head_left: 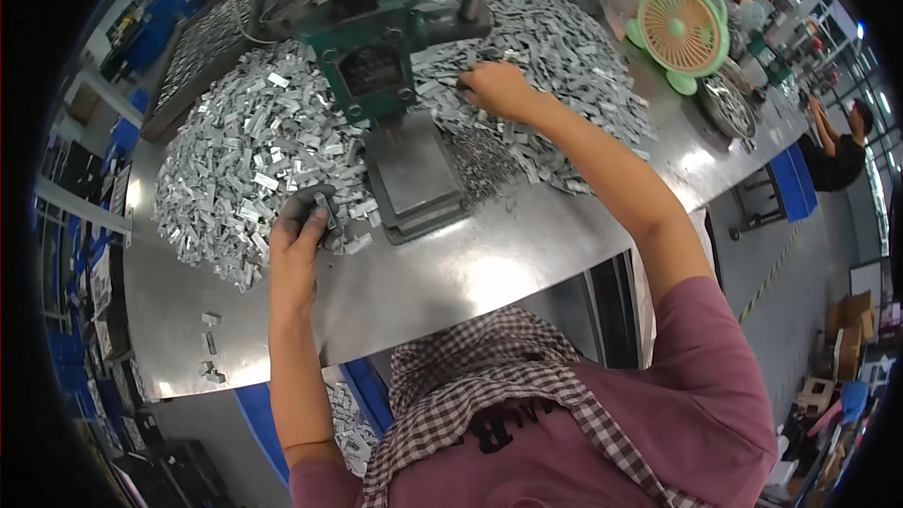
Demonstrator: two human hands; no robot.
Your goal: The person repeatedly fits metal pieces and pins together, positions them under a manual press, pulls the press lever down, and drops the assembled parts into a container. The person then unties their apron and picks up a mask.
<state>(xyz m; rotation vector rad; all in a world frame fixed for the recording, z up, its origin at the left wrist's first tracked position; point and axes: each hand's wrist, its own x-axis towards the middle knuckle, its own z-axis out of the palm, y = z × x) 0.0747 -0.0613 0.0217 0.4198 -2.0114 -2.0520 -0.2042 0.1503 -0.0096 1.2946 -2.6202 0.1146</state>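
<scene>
Near the front of the left-hand heap, my left hand (299, 228), its fingers darkly smudged or covered, pinches a small grey metal piece (325, 210) between thumb and fingers. Behind it spreads a large heap of loose metal pieces (254, 155). My right hand (499, 91) reaches over a second heap of similar pieces (555, 56), right of the press. Its fingers are curled together, and whatever they hold is hidden. Between my hands stands a green bench press (362, 56) with a flat steel block (414, 174) below its head; neither hand touches it.
Small metal scraps (484, 165) lie beside the press block. A green fan with an orange grille (679, 30) and a bowl of parts (727, 105) stand at the right. A few pieces (211, 343) lie near the table's left front edge. Below is a blue bin (263, 423). Another person (844, 146) works far right.
</scene>
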